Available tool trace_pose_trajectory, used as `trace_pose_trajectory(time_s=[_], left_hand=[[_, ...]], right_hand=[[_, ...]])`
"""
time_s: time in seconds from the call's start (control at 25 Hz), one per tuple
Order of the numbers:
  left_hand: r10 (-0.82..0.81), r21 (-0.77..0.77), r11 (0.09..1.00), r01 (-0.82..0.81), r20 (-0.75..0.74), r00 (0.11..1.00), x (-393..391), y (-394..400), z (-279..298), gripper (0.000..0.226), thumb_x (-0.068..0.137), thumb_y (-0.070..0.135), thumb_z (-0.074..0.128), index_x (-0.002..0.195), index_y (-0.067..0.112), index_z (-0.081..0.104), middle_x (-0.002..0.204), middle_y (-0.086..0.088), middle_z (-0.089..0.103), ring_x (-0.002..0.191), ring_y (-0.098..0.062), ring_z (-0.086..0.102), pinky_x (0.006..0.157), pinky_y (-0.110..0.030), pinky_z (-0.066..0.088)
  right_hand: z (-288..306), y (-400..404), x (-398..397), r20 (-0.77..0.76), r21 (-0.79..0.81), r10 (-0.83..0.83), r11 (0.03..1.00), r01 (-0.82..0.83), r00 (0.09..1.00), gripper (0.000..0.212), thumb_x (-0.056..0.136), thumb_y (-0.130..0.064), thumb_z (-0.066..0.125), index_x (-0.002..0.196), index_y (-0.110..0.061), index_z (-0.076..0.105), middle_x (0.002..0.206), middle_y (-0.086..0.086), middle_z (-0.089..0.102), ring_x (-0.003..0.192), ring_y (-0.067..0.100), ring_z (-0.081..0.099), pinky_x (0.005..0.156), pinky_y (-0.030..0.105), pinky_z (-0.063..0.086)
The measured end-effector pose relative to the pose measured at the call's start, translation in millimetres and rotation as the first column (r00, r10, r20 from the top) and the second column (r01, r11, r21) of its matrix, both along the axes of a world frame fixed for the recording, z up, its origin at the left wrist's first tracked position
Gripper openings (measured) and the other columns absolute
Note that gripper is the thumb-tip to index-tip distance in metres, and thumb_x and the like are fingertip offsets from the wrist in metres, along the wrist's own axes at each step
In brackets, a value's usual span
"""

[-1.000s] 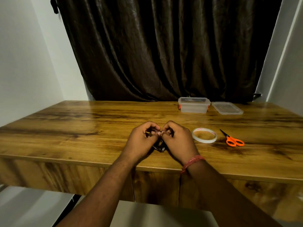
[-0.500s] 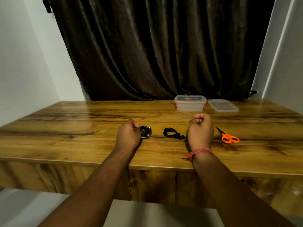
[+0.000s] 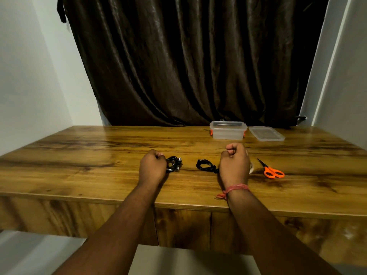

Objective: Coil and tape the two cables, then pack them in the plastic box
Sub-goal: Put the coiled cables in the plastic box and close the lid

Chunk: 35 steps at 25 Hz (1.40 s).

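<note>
Two black cables lie coiled on the wooden table. The left coil sits against the curled fingers of my left hand, which grips its left edge. The second coil lies loose between my hands. My right hand is a closed fist standing on the table just right of that coil, holding nothing. It hides most of the tape roll, of which only a pale sliver shows. The clear plastic box with orange clips stands open at the back.
The box's clear lid lies flat to the right of the box. Orange-handled scissors lie right of my right hand. A dark curtain hangs behind the table, with white walls on both sides.
One second ago both hands worked together on a cable at the centre. They have since parted, the left carrying one coil leftward and the right moving over the tape roll. Little has shifted in the last half second.
</note>
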<state>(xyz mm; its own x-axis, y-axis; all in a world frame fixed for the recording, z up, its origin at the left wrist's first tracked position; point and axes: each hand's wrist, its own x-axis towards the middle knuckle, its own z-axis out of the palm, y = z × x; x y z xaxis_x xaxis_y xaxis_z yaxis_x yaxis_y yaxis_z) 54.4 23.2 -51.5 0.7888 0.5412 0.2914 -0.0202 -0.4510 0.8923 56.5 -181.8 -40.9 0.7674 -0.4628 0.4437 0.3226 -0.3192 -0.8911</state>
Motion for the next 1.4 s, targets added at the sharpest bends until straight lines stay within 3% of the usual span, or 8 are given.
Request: trace_pose_trajectory(time_s=[0.16,0.32,0.4,0.52,0.6,0.72,1.04,1.4], left_hand=[[0.011,-0.213,0.977,-0.008,0.01,1.0,-13,3,6,0.013,0.095,0.017,0.049,0.093,0.021,0.061,0.095,-0.007,0.066,0.087,-0.026,0.063,0.078,-0.044,0.055],[-0.085,-0.219,0.973,0.079,-0.019,0.996,-28,3,6,0.011,0.097,0.026,0.05,0.102,0.022,0.059,0.106,-0.009,0.066,0.088,-0.023,0.061,0.077,-0.036,0.049],[-0.19,-0.079,0.98,0.184,-0.068,0.98,-38,0,6,0.03,0.098,0.035,0.053,0.123,0.018,0.055,0.128,-0.011,0.06,0.107,-0.024,0.06,0.092,-0.039,0.048],[-0.227,0.397,0.87,0.293,-0.205,0.952,-58,-9,-3,0.07,0.096,0.051,0.048,0.151,0.015,0.025,0.159,-0.008,0.026,0.143,-0.026,0.03,0.116,-0.043,0.03],[-0.189,0.624,0.716,0.312,-0.256,0.948,-70,-12,-7,0.084,0.094,0.064,0.038,0.156,0.016,0.007,0.165,-0.007,0.002,0.152,-0.025,0.002,0.122,-0.047,0.011],[-0.149,0.745,0.597,0.296,-0.26,0.954,-73,-4,-5,0.09,0.09,0.074,0.025,0.155,0.022,-0.007,0.163,-0.005,-0.017,0.149,-0.023,-0.02,0.12,-0.053,-0.006],[-0.06,0.879,0.418,0.227,-0.223,0.973,-20,12,15,0.089,0.086,0.079,0.014,0.156,0.027,-0.005,0.163,-0.005,-0.019,0.148,-0.025,-0.024,0.118,-0.058,-0.008],[-0.041,0.804,0.451,0.387,-0.414,0.909,2,8,63,0.089,0.084,0.078,0.005,0.156,0.026,-0.006,0.164,-0.008,-0.016,0.15,-0.029,-0.018,0.117,-0.062,-0.004]], right_hand=[[2,3,-6,0.0,-0.076,0.043,0.996,-0.043,0.999,0.015,0.089,-0.004,0.057,0.093,-0.018,0.056,0.1,0.0,0.057,0.082,0.011,0.054,0.067,0.016,0.041],[0,4,-14,-0.066,-0.156,0.119,0.979,-0.128,0.991,0.014,0.088,-0.004,0.058,0.095,-0.016,0.058,0.101,0.0,0.056,0.085,0.015,0.056,0.083,0.035,0.053],[-1,4,-22,-0.105,-0.228,0.191,0.951,-0.211,0.976,0.016,0.088,-0.005,0.059,0.1,-0.015,0.059,0.104,0.0,0.055,0.09,0.016,0.057,0.09,0.038,0.052],[-3,0,-41,-0.165,-0.469,0.249,0.831,-0.298,0.954,0.029,0.09,-0.016,0.06,0.118,-0.017,0.055,0.12,0.0,0.053,0.112,0.017,0.052,0.101,0.035,0.046],[-4,-10,-55,-0.154,-0.706,0.205,0.662,-0.252,0.967,0.045,0.09,-0.03,0.058,0.132,-0.019,0.047,0.134,0.001,0.049,0.125,0.02,0.043,0.107,0.037,0.038],[-4,-32,-60,-0.126,-0.914,0.127,0.371,-0.165,0.984,0.069,0.089,-0.055,0.047,0.148,-0.026,0.027,0.155,0.002,0.029,0.143,0.025,0.024,0.119,0.046,0.02],[17,-45,-1,-0.173,-0.953,0.099,0.233,-0.192,0.98,0.096,0.079,-0.085,0.024,0.154,-0.032,-0.006,0.164,-0.002,-0.011,0.151,0.024,-0.008,0.12,0.056,0.002],[48,-43,25,-0.351,-0.905,0.055,0.236,-0.354,0.935,0.099,0.075,-0.088,0.026,0.154,-0.03,0.007,0.164,0.002,0.004,0.15,0.03,0.008,0.116,0.061,0.013]])
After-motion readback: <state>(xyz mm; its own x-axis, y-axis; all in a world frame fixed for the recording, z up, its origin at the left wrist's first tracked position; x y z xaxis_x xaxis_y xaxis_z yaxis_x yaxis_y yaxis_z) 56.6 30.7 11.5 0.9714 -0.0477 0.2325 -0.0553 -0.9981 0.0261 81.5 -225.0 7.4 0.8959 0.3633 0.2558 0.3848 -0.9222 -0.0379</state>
